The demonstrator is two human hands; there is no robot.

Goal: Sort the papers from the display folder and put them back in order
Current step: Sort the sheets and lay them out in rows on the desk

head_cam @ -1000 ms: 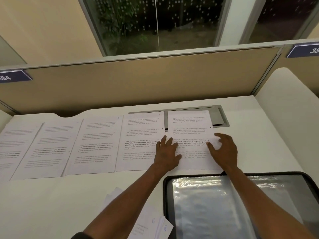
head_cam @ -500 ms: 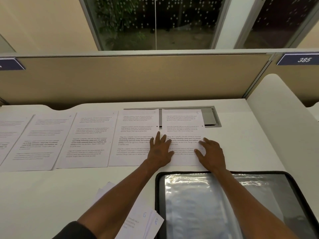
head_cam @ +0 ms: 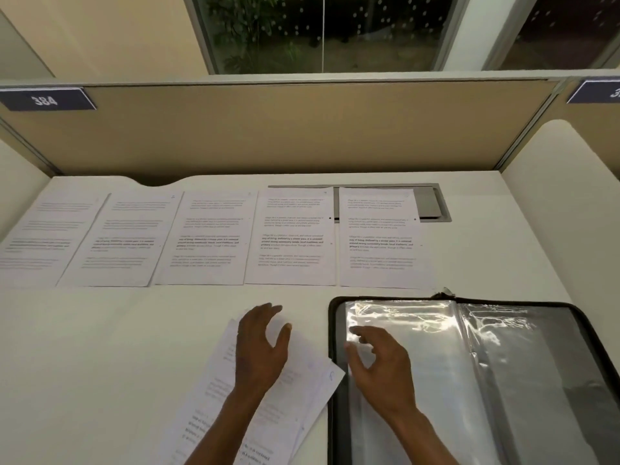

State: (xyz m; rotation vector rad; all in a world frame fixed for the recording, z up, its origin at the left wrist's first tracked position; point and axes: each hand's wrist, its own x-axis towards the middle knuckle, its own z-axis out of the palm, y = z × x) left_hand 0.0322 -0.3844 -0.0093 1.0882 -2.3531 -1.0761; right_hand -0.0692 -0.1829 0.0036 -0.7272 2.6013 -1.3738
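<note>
**Both hands low, over the loose pile and the folder**

We see five printed sheets [head_cam: 379, 238] in a row along the far side of the white counter [head_cam: 84, 347], side by side. Our left hand [head_cam: 260, 347] hovers over a loose pile of papers [head_cam: 292, 391] near us, its grip wide, holding nothing. Our right hand [head_cam: 379, 360] sits above the open display folder [head_cam: 503, 364], fingers loosely spread over a clear sleeve, grip empty.

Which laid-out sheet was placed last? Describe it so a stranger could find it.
On the white desk, five printed sheets lie in a row. It is the rightmost printed sheet, behind the black display folder. It alone partly covers the grey desk hatch.
</note>
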